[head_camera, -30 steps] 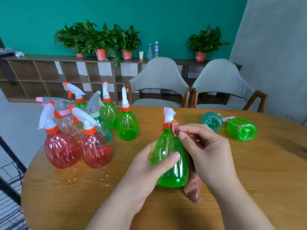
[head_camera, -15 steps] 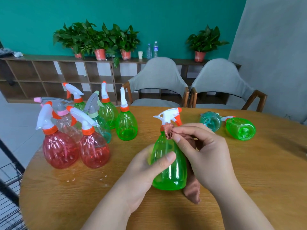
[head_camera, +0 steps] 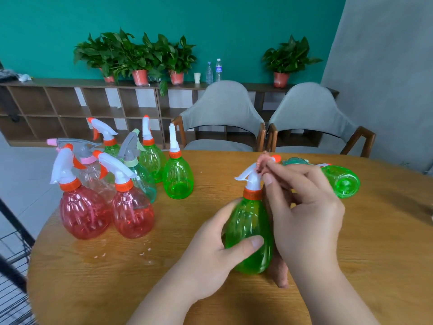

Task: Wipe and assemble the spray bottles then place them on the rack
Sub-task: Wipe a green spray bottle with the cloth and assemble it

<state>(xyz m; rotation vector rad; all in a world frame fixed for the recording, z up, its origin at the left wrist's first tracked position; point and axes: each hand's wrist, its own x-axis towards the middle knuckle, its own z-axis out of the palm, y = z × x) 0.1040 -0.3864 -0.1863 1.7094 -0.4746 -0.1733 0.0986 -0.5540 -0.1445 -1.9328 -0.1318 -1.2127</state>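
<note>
Cloth [head_camera: 280,274] now at nozzle [head_camera: 249,175], pinched in R grip [head_camera: 309,207]; L grip [head_camera: 215,252] clamps green bottle [head_camera: 248,221] on wood table [head_camera: 117,289], teal wall [head_camera: 210,24].

Bare left hand [head_camera: 210,252] and right hand [head_camera: 309,212], short plain nails [head_camera: 257,242]

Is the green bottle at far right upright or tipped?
Tipped: the green bottle lies on its side on the table.
</note>
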